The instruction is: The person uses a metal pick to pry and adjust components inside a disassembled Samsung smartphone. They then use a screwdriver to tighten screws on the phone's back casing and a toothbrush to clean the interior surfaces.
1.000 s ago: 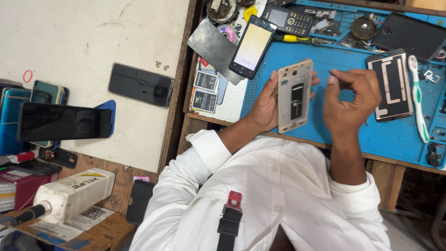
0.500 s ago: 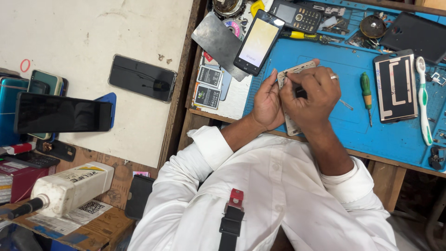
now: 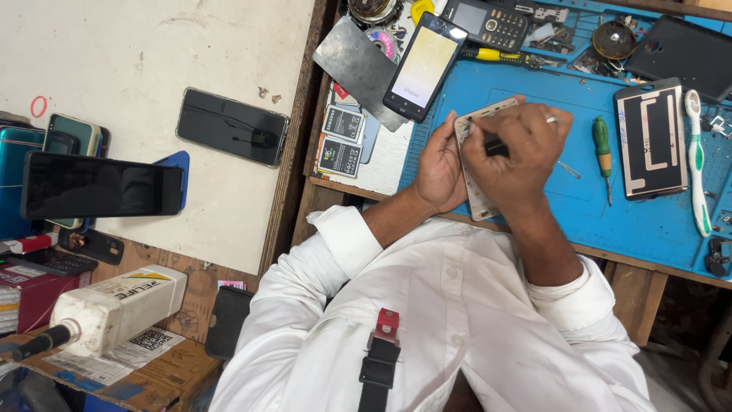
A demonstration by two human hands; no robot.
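My left hand [image 3: 438, 169] grips the left edge of a pale, opened phone body [image 3: 477, 200], held over the near edge of a blue work mat [image 3: 633, 229]. My right hand [image 3: 512, 149] lies across the phone's face and pinches a small black tool [image 3: 494, 145] against its upper part. Most of the phone is hidden under my right hand; only its top corner and lower end show. Both arms wear white sleeves.
A lit smartphone [image 3: 423, 67] leans at the mat's far left. A green screwdriver [image 3: 602, 152], a phone back cover [image 3: 650, 137], a toothbrush [image 3: 696, 160] and a keypad phone [image 3: 484, 21] lie on the mat. Dark phones [image 3: 232, 127] and a white bottle [image 3: 114, 309] are at left.
My right hand came from beside the phone to on top of it, now pressing the black tool there. The phone has tilted lower toward the mat's near edge.
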